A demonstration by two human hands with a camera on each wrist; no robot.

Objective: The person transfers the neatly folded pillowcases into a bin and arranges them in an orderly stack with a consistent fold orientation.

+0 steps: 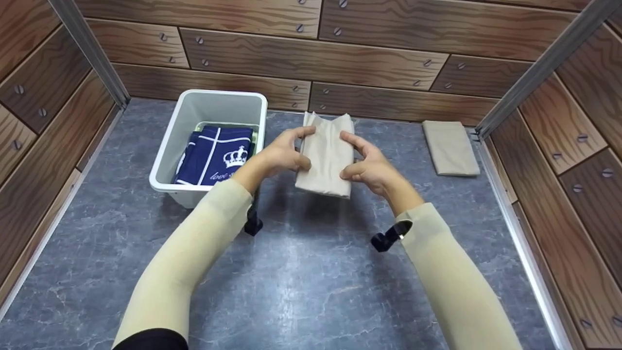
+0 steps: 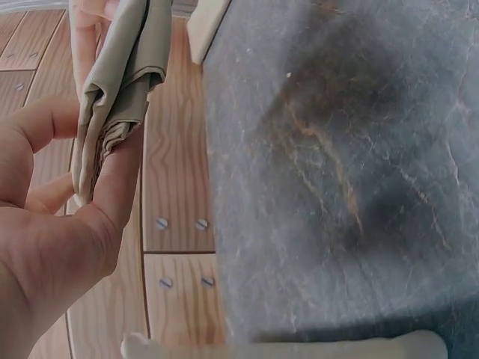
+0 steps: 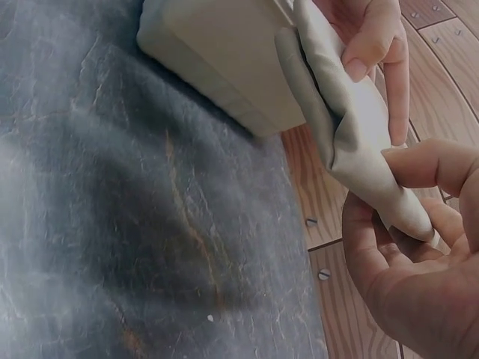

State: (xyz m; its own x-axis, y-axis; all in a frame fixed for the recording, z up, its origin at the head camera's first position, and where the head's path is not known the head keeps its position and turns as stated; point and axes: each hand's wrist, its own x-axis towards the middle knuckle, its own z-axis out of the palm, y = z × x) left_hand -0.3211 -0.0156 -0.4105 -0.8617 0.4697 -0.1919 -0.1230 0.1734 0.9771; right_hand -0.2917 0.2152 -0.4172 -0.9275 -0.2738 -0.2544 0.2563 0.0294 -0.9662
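Observation:
Between both hands, a folded beige cloth (image 1: 326, 160) is held up above the grey floor. My left hand (image 1: 285, 151) grips its left edge, thumb on the near face. My right hand (image 1: 370, 167) pinches the opposite edge between thumb and fingers. In the left wrist view, the layered folds of the cloth (image 2: 123, 97) show between the left thumb and fingers (image 2: 52, 123). The right wrist view has the cloth (image 3: 359, 149) tilted, with the right hand (image 3: 419, 247) at its lower end and the left hand's fingers at the upper part.
At the left stands a light grey plastic bin (image 1: 167, 146) holding folded navy cloth (image 1: 214, 150) with a white crown print. A second folded beige cloth (image 1: 452, 148) lies on the floor at the right, near the wall. Wood-patterned walls (image 1: 311, 58) enclose the back and sides.

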